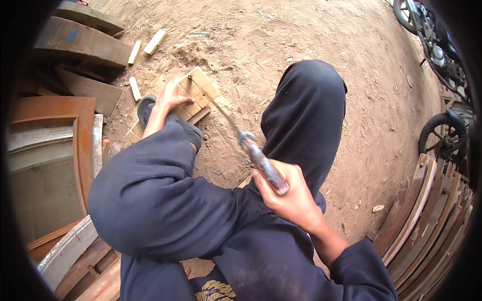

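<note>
"Where is the wood (204,84)?"

"On the dirt ground (236,45), ahead of the seated person and left of centre. It's a pale piece marked off in blocks, running down-left beneath the foot."

"Why is the sandal (187,131) there?"

"It lies across the wood, so I'd judge the foot is pinning it against the ground. The left hand (170,98) seems to steady the upper part."

"How open is that hand?"

"Fairly wide: the thumb stands apart from the fingers, out over the blocks. It rests on the wood; whether the fingertips hook its far edge, I can't tell."

"And the right hand (288,193)?"

"Closed around the handle of a tool (261,163), near its butt end, just by the right knee (306,100). The thin shaft slants up-left toward the wood. That grip probably lets the tool reach the work from the lap."

"Does the tip touch?"

"It meets the wood's outline from this view, but blur hides whether there's contact. Three loose sticks (155,42) lie beyond the foot, near the stacked timber (83,42)."
</note>
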### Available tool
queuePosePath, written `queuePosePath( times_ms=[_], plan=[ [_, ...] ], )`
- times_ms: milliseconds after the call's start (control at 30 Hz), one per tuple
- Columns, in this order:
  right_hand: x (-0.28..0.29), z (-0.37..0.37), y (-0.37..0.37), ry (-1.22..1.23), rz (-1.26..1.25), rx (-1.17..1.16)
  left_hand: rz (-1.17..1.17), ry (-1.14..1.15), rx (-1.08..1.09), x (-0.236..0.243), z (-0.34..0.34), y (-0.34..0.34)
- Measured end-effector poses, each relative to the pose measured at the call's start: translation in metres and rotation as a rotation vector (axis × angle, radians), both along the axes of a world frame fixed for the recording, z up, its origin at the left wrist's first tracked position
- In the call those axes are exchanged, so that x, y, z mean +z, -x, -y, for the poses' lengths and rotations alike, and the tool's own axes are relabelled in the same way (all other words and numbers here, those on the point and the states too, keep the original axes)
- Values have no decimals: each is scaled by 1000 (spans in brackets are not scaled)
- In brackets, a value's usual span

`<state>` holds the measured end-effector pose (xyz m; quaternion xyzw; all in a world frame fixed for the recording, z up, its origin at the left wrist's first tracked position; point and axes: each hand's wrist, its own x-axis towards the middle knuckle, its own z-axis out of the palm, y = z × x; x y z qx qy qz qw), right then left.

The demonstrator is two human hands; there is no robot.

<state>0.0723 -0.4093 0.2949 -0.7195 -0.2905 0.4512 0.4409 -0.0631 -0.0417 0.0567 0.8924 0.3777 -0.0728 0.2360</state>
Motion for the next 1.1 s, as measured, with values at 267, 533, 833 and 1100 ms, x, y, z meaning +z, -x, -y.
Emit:
queuePosePath(
  times_ms=[267, 533, 833, 1100],
  plan=[
    [3, 20, 11, -4, -6, -45, 7, -7, -28, 1, 6, -18],
    [-36, -38, 14, 4, 72, 35, -19, -24, -17, 10, 4, -11],
    [-46, -28, 16, -156, 132, -8, -36, -39, 7, 13, 5, -7],
    [7, 17, 18, 53, 7, -94, -21, -39, -9, 14, 2, -15]
  ],
)
